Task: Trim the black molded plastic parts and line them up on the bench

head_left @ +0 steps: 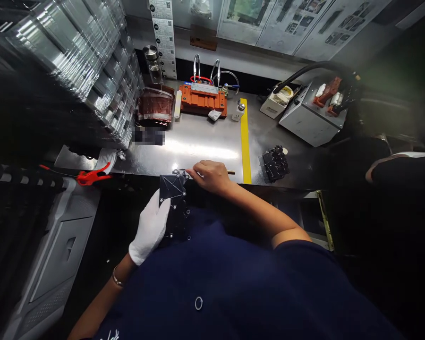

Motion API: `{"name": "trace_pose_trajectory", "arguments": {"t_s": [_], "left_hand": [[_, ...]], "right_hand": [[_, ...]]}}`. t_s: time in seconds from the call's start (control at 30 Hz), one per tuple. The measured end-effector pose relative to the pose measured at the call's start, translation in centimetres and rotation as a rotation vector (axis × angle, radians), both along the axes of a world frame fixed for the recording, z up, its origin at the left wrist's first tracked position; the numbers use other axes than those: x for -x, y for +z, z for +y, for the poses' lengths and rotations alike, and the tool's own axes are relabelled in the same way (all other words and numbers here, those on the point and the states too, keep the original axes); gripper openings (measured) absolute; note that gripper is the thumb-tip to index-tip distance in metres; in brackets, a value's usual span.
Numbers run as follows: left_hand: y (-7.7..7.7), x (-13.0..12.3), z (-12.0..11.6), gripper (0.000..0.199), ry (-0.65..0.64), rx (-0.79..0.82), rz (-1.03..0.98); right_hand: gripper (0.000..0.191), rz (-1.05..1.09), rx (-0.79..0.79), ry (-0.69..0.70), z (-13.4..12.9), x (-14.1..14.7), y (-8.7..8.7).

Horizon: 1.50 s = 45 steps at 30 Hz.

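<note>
Black part: While the gloved left hand (150,231) grips its side, the black part (173,186) sits tilted in front of the dark shirt (241,278), just off the table (201,141) edge.
Bare right hand: curled — it seems to pinch a thin tool whose gold end (231,172) pokes out behind; whether the tip touches the part cannot be told.
Good handling: a firm left hold, thumb clear of the worked corner, with short, light strokes, would likely serve best.
Beyond the yellow tape (246,141): a second black piece (276,163) and a grey box (311,115).
Back of table: an orange block (203,100) and a small white bottle (238,112).
In the way: tall stacked trays (92,71) crowd the left — a red clamp (92,176) juts out below them.
</note>
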<state>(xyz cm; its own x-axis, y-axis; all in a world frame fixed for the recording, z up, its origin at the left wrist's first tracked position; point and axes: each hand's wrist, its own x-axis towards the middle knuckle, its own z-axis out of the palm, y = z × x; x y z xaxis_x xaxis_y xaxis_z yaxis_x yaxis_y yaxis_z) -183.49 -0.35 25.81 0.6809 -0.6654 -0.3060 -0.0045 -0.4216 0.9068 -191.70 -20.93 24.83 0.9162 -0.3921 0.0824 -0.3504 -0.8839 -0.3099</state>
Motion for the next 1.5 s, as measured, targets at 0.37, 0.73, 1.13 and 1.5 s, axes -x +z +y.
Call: {"name": "trace_pose_trajectory", "arguments": {"t_s": [0.37, 0.73, 1.13, 1.5], "left_hand": [[0.0, -0.8, 0.1, 0.045, -0.012, 0.006, -0.014], [-0.4, -1.6, 0.1, 0.04, 0.004, -0.014, 0.033], [-0.4, -2.1, 0.2, 0.037, -0.011, -0.051, -0.005], [-0.6, -2.3, 0.8, 0.039, 0.009, -0.049, -0.009]], "right_hand": [[0.063, -0.001, 0.046, 0.104, -0.8, -0.8, 0.5], [0.048, -0.003, -0.02, 0.21, -0.4, 0.1, 0.3], [0.056, 0.029, 0.028, 0.303, 0.2, 0.1, -0.4], [0.057, 0.005, 0.037, 0.347, 0.5, -0.6, -0.6]]}}
